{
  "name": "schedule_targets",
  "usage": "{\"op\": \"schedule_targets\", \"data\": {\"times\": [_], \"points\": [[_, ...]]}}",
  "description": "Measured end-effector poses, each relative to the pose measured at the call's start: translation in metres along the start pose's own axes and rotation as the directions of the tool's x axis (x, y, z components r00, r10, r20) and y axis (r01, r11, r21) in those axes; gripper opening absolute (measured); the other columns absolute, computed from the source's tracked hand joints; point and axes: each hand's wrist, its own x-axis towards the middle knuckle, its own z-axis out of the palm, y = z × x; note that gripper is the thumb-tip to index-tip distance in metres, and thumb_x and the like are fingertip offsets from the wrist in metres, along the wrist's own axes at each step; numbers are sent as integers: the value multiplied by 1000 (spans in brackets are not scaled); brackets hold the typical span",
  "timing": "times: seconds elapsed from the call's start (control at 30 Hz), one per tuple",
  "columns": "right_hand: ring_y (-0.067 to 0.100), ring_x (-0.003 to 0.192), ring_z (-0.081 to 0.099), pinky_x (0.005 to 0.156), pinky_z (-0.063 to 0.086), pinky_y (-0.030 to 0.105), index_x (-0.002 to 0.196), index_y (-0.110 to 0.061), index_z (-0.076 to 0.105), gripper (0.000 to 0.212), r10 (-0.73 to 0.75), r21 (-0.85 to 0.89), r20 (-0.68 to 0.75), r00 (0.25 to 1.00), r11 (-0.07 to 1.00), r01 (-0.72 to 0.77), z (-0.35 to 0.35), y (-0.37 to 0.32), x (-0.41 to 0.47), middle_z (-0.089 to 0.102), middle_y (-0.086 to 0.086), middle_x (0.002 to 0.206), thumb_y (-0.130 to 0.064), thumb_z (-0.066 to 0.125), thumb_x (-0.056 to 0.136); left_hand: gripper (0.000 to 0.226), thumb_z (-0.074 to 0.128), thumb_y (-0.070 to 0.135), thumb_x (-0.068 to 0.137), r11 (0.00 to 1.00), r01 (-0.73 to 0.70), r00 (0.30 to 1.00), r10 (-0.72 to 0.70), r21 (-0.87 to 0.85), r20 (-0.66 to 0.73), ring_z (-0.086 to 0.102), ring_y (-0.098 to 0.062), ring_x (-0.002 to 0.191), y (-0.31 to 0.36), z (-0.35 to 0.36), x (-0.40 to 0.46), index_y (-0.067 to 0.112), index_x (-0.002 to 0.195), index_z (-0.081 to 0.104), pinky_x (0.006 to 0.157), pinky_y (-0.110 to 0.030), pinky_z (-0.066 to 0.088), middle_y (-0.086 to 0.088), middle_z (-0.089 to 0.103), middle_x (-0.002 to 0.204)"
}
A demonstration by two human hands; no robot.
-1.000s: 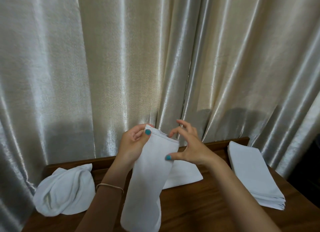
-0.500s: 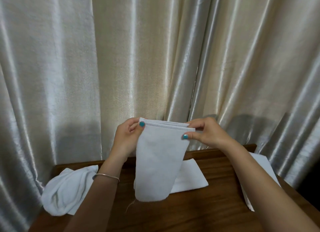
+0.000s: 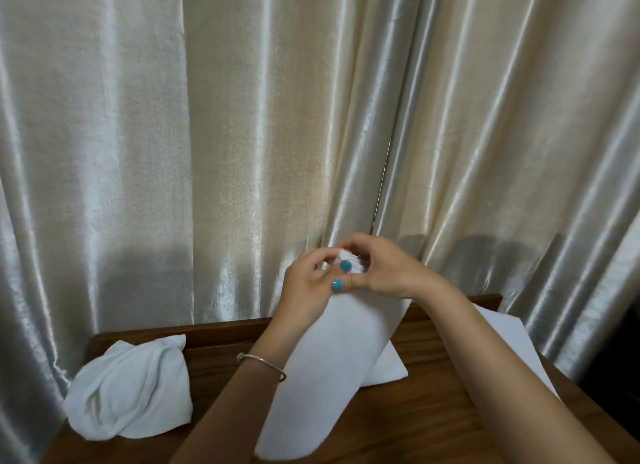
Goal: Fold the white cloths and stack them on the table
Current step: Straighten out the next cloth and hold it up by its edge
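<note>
A white cloth point(image 3: 332, 370) hangs folded lengthwise above the wooden table point(image 3: 422, 415), its lower end near the table top. My left hand point(image 3: 306, 290) and my right hand point(image 3: 384, 269) meet at its top edge, and both pinch the bunched upper corners together. Behind the hanging cloth lies a flat folded white cloth point(image 3: 389, 368). A stack of folded white cloths point(image 3: 509, 339) sits at the right, partly hidden by my right forearm. A crumpled pile of white cloths point(image 3: 128, 394) rests at the left end of the table.
A shiny cream curtain point(image 3: 242, 134) hangs close behind the table and fills the background. The table's raised back edge point(image 3: 180, 335) runs along the curtain. A dark area lies past the table's right side.
My hands have come together, bringing the two top corners of the cloth to one point. The cloth now hangs narrower and longer. The camera view shifted slightly right.
</note>
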Motion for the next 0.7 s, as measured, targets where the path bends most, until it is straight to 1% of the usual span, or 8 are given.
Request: {"op": "schedule_targets", "data": {"times": [0.07, 0.1, 0.17, 0.27, 0.37, 0.5, 0.63, 0.7], "points": [[21, 87, 68, 85, 53, 45, 106, -18, 68, 46, -7, 39, -4, 1000, 999, 7, 2, -3, 2, 74, 2, 91, -26, 88, 66, 9, 66, 20, 88, 1000, 12, 1000, -12, -11, 29, 67, -24, 97, 0, 2, -3, 20, 96, 69, 83, -36, 56, -9, 68, 104], [19, 85, 69, 83, 54, 43, 106, -18, 70, 45, -13, 30, 4, 1000, 999, 12, 1, -4, 3, 75, 1, 88, -24, 88, 65, 10, 65, 21, 89, 1000, 2, 999, -1, -29, 36, 67, -22, 96, 0, 1, -4, 18, 99, 67, 81, -32, 56, -7, 68, 104], [9, 80, 68, 76, 54, 31, 107, -24, 73, 47, -19, -59, 11, 1000, 998, 20, -4, -7, 6, 74, -8, 81, -29, 89, 63, 10, 61, 20, 91, 992, 7, 1000, -3, -123, 31, 66, -15, 91, 0, -2, -8, 17, 100, 58, 77, -23, 53, -2, 66, 101], [-3, 77, 66, 73, 50, 20, 99, -27, 76, 40, -64, -115, -62, 996, 992, 57, -12, -18, 9, 73, -15, 80, -28, 90, 62, 19, 57, 23, 91, 949, 46, 998, -34, -310, 45, 61, -16, 92, -3, -9, -14, 22, 100, 40, 79, -29, 49, -2, 59, 104], [1, 79, 69, 75, 55, 29, 88, -31, 75, 30, -141, -75, -120, 983, 988, 133, -16, -28, 8, 75, -11, 80, -16, 87, 65, 42, 67, 12, 84, 925, -26, 986, 86, -380, 143, 63, -9, 104, -8, -15, -18, 24, 104, 31, 81, -24, 52, 9, 53, 111], [20, 83, 70, 77, 54, 39, 78, -38, 73, 33, -137, 19, -248, 959, 989, 147, -28, -33, 2, 75, -3, 81, -9, 85, 66, 59, 71, 9, 79, 979, -129, 963, 161, -158, 214, 62, -5, 109, -14, -17, -26, 40, 105, 28, 83, -24, 55, 37, 50, 110], [12, 75, 69, 73, 53, 28, 74, -43, 74, 39, -136, 83, -329, 934, 982, 172, -50, -31, -7, 75, -5, 81, -7, 85, 65, 56, 71, 25, 80, 993, -97, 971, 110, -69, 212, 57, 3, 113, -25, -19, -36, 45, 108, 26, 80, -12, 50, 36, 46, 114], [15, 78, 70, 77, 53, 31, 75, -36, 75, 34, -111, 121, -359, 927, 979, 164, -57, -27, -10, 76, -4, 79, -5, 85, 65, 51, 68, 36, 82, 999, -47, 965, 41, 20, 258, 59, 7, 106, -27, -22, -37, 48, 112, 29, 77, -9, 50, 39, 52, 109]]}}
